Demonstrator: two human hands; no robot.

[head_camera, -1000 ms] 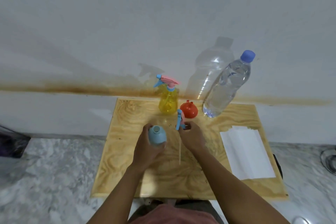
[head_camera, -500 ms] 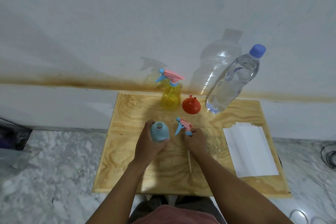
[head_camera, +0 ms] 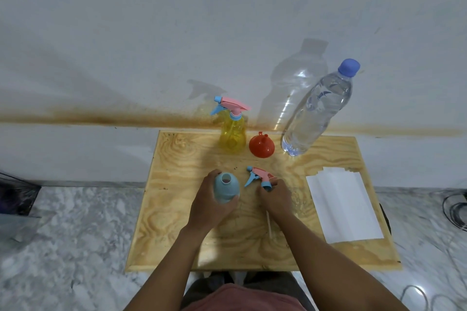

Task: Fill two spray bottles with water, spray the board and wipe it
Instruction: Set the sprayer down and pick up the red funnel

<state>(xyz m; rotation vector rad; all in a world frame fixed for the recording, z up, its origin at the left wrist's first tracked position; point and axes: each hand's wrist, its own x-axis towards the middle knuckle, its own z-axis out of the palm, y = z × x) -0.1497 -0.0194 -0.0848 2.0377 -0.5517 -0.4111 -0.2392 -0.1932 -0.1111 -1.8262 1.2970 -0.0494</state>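
Observation:
My left hand (head_camera: 209, 206) grips a light blue spray bottle (head_camera: 225, 188) with its neck uncovered, standing on the wooden board (head_camera: 177, 222). My right hand (head_camera: 275, 197) holds its removed pink-and-blue spray head (head_camera: 260, 176) low over the board, the white dip tube (head_camera: 269, 225) trailing toward me. A yellow spray bottle (head_camera: 232, 135) with its spray head on stands at the board's far edge. Beside it sit an upturned red funnel (head_camera: 261, 145) and a large clear water bottle (head_camera: 317, 111) with a blue cap.
Folded white paper towels (head_camera: 345, 206) lie on the right part of the board. A white wall with a brown stain rises right behind the board. Marble floor surrounds it, with cables (head_camera: 454, 209) at the right and a dark object (head_camera: 15, 197) at the left.
My right hand has carried the spray head away from the blue bottle and lowered it toward the board, tilting it so the dip tube points toward me. The left hand stays on the bottle.

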